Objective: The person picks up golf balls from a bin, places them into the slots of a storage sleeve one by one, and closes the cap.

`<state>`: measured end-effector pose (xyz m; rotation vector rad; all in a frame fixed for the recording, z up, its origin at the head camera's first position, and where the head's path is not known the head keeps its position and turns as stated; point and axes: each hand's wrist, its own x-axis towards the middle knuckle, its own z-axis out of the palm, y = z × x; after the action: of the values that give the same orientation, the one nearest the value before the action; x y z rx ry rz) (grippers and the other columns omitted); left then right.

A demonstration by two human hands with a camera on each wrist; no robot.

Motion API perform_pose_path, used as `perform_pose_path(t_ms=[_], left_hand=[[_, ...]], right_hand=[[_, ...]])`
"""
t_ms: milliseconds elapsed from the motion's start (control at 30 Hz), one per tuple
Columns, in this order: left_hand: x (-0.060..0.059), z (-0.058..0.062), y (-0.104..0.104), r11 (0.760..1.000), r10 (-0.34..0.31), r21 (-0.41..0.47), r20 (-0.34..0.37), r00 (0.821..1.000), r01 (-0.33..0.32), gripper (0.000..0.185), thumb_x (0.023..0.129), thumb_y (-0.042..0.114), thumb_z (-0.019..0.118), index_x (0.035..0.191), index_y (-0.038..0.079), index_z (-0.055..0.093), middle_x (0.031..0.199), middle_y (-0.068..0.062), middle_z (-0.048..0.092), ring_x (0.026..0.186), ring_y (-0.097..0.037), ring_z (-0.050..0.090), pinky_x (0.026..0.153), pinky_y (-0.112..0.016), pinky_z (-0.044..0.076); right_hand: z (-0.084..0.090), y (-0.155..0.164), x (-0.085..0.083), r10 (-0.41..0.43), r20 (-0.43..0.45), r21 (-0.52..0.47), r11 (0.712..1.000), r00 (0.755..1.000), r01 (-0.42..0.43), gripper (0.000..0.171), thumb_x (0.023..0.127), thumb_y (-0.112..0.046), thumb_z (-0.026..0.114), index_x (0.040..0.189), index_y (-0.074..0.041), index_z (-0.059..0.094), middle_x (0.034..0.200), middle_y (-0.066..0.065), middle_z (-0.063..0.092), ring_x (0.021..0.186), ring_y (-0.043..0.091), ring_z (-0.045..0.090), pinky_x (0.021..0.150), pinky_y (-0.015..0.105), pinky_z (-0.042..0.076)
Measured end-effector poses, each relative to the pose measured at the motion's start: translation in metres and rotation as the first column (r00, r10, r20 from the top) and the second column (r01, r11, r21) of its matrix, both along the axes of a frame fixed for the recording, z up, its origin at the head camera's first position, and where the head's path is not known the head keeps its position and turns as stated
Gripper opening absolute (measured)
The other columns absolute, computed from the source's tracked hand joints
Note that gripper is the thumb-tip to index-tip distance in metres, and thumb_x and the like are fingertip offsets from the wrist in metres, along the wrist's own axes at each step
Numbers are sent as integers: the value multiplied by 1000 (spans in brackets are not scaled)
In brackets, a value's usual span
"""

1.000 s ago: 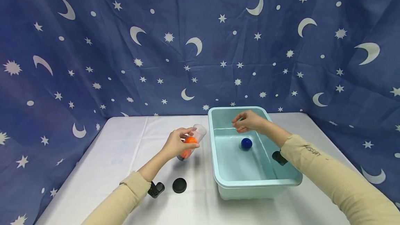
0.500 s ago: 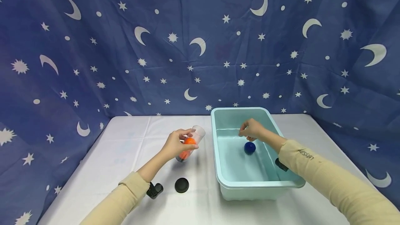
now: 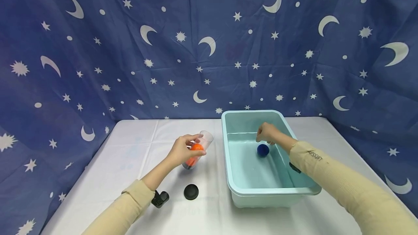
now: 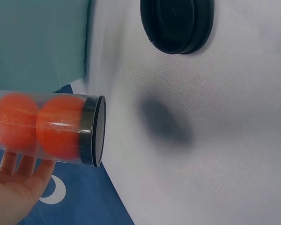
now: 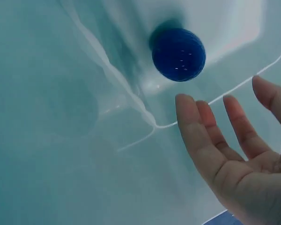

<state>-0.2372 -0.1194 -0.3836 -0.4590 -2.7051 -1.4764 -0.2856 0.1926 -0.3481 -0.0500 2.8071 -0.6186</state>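
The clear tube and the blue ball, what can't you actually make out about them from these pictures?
- Clear tube: its open end is cut off by the left edge of the left wrist view, and the left hand covers part of it in the head view, so only two orange balls are countable.
- Blue ball: whether the right hand touches it; the head view is too small, the right wrist view shows fingers apart from it.

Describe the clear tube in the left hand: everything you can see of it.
The tube is a clear plastic cylinder with a black base, seen in the left wrist view. Two orange balls sit inside, side by side against the base. Its open mouth tilts up and toward the tub; the black cap lies apart on the table. The left hand grips it, held off the table: a shadow lies beneath.
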Motion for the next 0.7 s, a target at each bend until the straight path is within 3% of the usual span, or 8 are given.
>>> perform_pose_path(t_ms=[133,433,700], left_hand=[[2,1,-1,1000,5,-1,4,1000,-5,59,71,17,83,125,7,62,106,-11,67,94,-24,61,77,-32,55],[2,3,1,1000,-8,-9,-7,1000,8,57,71,17,83,124,7,63,106,-11,67,93,-24,62,76,-31,55],[2,4,3,1000,-16,-1,-7,1000,16,58,70,16,83,123,7,63,106,-12,67,92,-24,62,76,-31,55]], right_hand=[[0,-3,-5,-9,68,46,999,998,6,10,80,-11,68,76,-5,61,77,7,57,66,20,54,56,31,52],[-9,-11,-16,-30,89,124,992,996,18,10,78,-7,72,79,-4,63,78,6,55,80,30,62,71,42,58],[-23,-15,-30,-35,166,230,973,986,-4,15,78,-8,73,92,-1,70,99,16,65,72,30,63,65,38,59]])
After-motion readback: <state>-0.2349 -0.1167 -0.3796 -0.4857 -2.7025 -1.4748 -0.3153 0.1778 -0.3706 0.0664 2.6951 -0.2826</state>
